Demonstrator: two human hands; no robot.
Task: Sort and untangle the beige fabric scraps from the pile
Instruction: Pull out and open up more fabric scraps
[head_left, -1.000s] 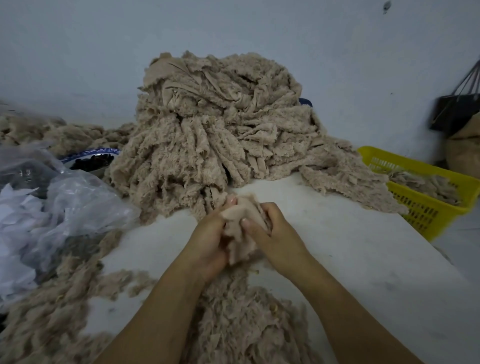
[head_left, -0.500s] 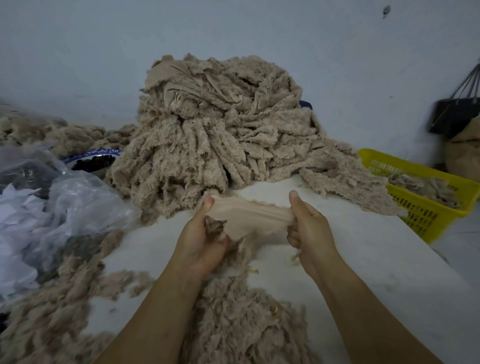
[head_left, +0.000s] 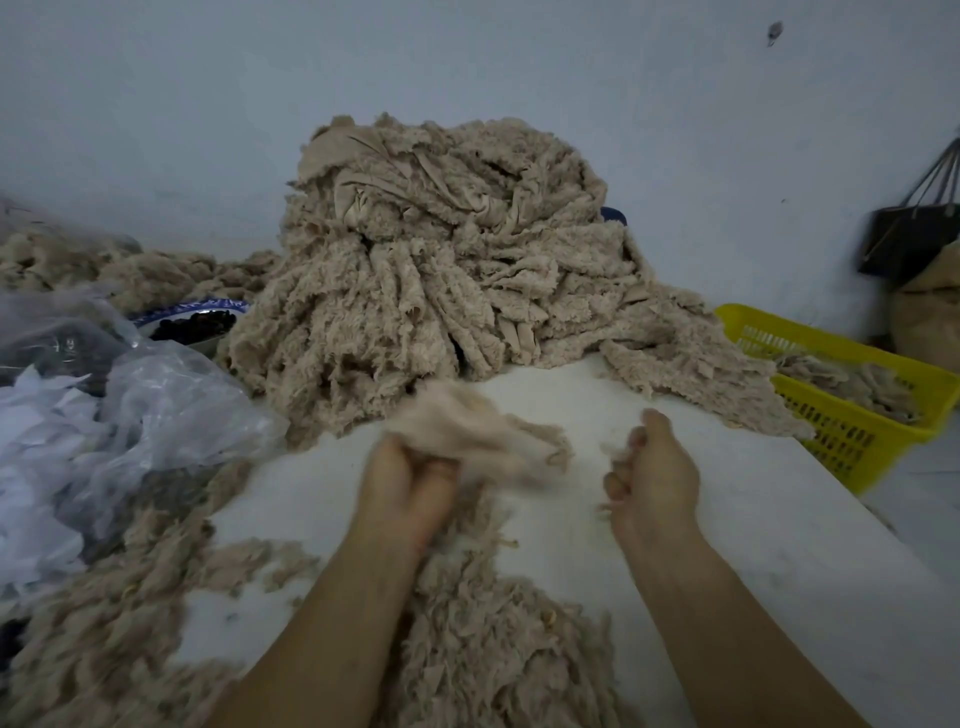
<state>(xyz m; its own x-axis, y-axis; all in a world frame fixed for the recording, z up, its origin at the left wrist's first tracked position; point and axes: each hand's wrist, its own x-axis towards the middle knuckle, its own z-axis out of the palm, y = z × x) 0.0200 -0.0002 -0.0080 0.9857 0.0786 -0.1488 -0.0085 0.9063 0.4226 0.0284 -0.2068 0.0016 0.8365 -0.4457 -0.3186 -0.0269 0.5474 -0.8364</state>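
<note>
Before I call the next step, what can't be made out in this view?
Head view only.
- Scrap in left hand: motion blur hides its edges.
- Right hand: blurred; whether it pinches fluff is unclear.
- Bowl: contents dark, part behind bag.
- Blue object: mostly behind pile.
- Basket: cut by right edge.
</note>
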